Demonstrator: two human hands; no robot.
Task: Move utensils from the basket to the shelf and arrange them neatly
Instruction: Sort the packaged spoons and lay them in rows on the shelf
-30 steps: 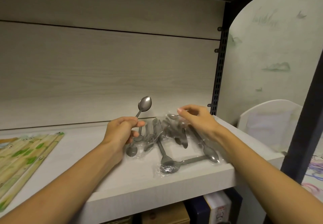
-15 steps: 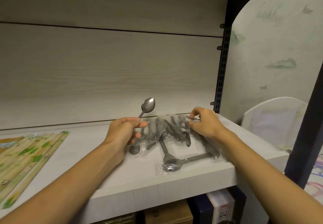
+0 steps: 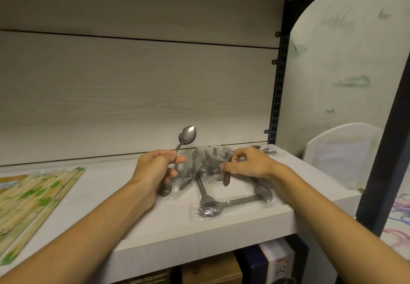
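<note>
My left hand (image 3: 155,170) grips a bare metal spoon (image 3: 186,137) by its handle, bowl up, just above the white shelf (image 3: 137,224). Beside it lies a heap of grey spoons wrapped in clear plastic (image 3: 213,173), spread toward the shelf's right front edge. My right hand (image 3: 250,164) rests on top of that heap and pinches a wrapped spoon with curled fingers. Two more wrapped spoons (image 3: 230,204) lie crossed near the front edge. No basket is in view.
Packs of wooden chopsticks with green print (image 3: 37,197) lie at the shelf's left. A black slotted upright (image 3: 277,88) stands at the back right, a black post (image 3: 386,150) nearer me. Boxes (image 3: 277,259) sit on the lower shelf. A white chair back (image 3: 339,153) stands to the right.
My right hand has drawn in over the heap and curled its fingers onto a wrapped spoon. My left hand keeps holding the bare spoon in almost the same place.
</note>
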